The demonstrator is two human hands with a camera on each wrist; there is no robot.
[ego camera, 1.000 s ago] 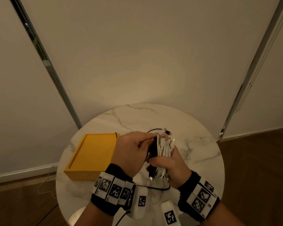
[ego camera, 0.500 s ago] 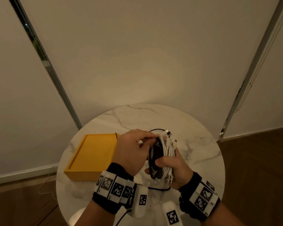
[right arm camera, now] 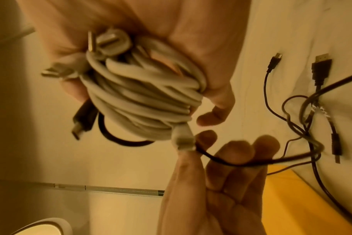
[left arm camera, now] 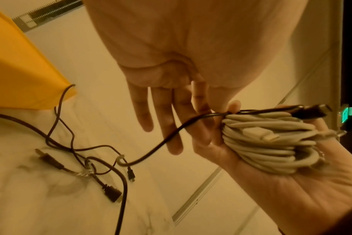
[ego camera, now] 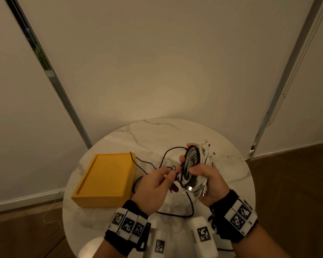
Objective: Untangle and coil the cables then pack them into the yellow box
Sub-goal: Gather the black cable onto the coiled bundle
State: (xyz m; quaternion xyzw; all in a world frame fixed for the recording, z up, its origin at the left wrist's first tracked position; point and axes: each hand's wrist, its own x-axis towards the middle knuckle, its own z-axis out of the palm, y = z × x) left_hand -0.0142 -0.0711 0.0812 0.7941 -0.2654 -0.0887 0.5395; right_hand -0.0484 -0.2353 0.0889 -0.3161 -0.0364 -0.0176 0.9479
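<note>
Your right hand [ego camera: 207,180] holds a coiled bundle of white round cables [ego camera: 198,164] upright above the middle of the round white marble desk [ego camera: 229,161], fingers wrapped behind the coil and the thumb pressed across its front, so that grip is closed around the bundle. A loop of thick black cable [right arm camera: 119,139] lies against the coil, and a black plug [left arm camera: 309,112] sticks out at its top beside several white plug ends [ego camera: 209,146].

Your left hand [ego camera: 157,187] sits just left of the coil. Its thumb and forefinger pinch the black cable where it leaves the bundle, while the other three fingers [left arm camera: 161,114] stretch out straight below. From that pinch the black cable sags down to the desk.

On the desk between your hands and the box lies a loose tangle of thin and thick black cables [left arm camera: 86,160], with their plugs [right arm camera: 320,66] lying free. One thin strand runs up against the right wall of the flat yellow rectangular box [ego camera: 104,179].

The box rests near the left edge of the desk, well clear of the coil, its shallow top recess facing up. None of the cables are inside it.
</note>
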